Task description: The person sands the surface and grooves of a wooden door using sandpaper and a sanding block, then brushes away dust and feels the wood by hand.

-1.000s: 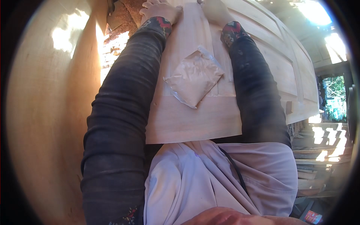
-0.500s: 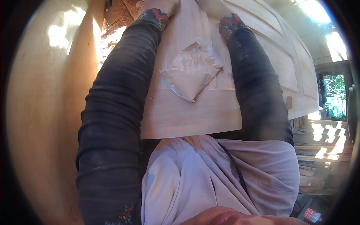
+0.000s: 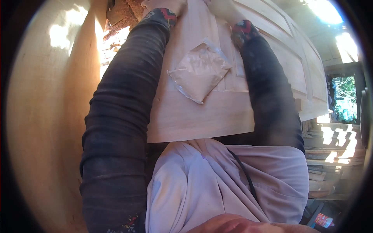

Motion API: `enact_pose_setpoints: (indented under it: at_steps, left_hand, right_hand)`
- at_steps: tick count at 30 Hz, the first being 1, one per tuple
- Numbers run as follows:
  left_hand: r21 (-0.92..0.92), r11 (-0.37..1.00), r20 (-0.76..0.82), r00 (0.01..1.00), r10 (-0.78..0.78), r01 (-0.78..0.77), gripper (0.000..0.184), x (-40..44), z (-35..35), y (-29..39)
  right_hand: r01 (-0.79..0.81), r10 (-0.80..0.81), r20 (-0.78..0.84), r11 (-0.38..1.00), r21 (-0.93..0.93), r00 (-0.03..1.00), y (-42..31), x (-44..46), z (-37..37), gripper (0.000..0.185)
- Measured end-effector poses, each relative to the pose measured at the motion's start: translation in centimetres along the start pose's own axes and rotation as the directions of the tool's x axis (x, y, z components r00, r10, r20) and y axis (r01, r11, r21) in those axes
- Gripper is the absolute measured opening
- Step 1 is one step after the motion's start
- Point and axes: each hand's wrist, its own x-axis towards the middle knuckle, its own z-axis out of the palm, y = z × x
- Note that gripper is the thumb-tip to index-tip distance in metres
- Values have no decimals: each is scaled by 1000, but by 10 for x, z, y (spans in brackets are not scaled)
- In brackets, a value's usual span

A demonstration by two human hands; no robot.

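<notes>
A pale wooden panel door [image 3: 202, 120] lies flat in front of me. On it rests a clear plastic bag of light powder [image 3: 200, 72], between my two forearms. My left hand [image 3: 171, 5] reaches to the far part of the door at the top edge of the view, near its left side. My right hand [image 3: 225, 9] is over the door further right, also cut by the top edge. The fingers of both hands are out of view, so what they hold, if anything, is hidden. Both wrists have patterned cuffs over dark sleeves.
A large smooth wooden board [image 3: 46, 116] stands along my left. More panelled doors [image 3: 287, 46] lie at the right. Stacked wood strips [image 3: 330, 163] and a small red-labelled packet [image 3: 323, 220] are at lower right, below a window opening [image 3: 344, 99].
My right wrist has shifted slightly right and down, showing more of the hand. My left wrist has moved a little to the right. The bag stays in place on the door.
</notes>
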Motion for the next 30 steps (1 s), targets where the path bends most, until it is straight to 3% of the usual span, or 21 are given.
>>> enact_pose_setpoints:
  at_steps: [2, 5, 6, 8, 11, 14, 17, 20, 23, 24, 27, 28, 30]
  left_hand:
    - [3, 1000, -9, 1000, 11, -11, 75, 3, -2, -2]
    - [-34, 999, -100, 995, 21, -24, 73, 30, 35, -16]
    - [-54, 998, -140, 990, 18, -26, 72, 32, 33, -18]
    - [-1, 1000, -131, 991, 22, -22, 71, 7, 15, -8]
    - [22, 1000, -165, 986, 1, 2, 73, 30, 39, -12]
    - [-15, 1000, -139, 990, 15, -17, 67, 51, 69, -24]
    - [-73, 997, -106, 994, 9, -17, 59, 50, 50, -22]
    - [-71, 997, -142, 990, -2, -9, 54, 43, 47, -19]
    - [-62, 998, -127, 992, -6, -2, 53, 51, 49, -20]
    - [-60, 998, -102, 995, -6, -1, 53, 51, 50, -21]
    - [-55, 998, -12, 1000, -10, 9, 58, 53, 46, -21]
    - [-36, 999, -32, 999, -14, 13, 59, 52, 45, -20]
    - [4, 1000, -72, 997, -28, 29, 62, 49, 49, -16]
  right_hand:
    - [127, -133, -17, 974, -185, 991, 13, 11, -6, 21]
    - [178, -189, -123, 979, -94, 974, 13, 10, -7, 21]
    - [107, -98, -90, 989, 100, 991, 4, 7, -18, 21]
    - [-72, 63, 34, 880, 469, 997, -25, -17, -38, 30]
    - [-74, 73, 27, 768, 636, 997, -51, -24, -65, 28]
    - [-23, 21, 13, 992, 121, 1000, 1, 6, 14, 21]
    - [-403, 433, 63, 762, 508, 899, 6, 31, 36, 20]
    - [-373, 296, 247, 848, 375, 923, -35, 44, -25, 27]
    - [-88, 94, 22, 796, 599, 995, -48, 11, -55, 26]
    - [-159, 181, 2, 859, 487, 983, -36, 6, -45, 25]
    - [-494, 458, 237, 861, 123, 857, -19, -2, -43, 24]
    - [-553, 474, 410, 828, 95, 779, -25, 6, -41, 25]
    - [-261, 196, 188, 858, 442, 962, -52, -3, -67, 28]
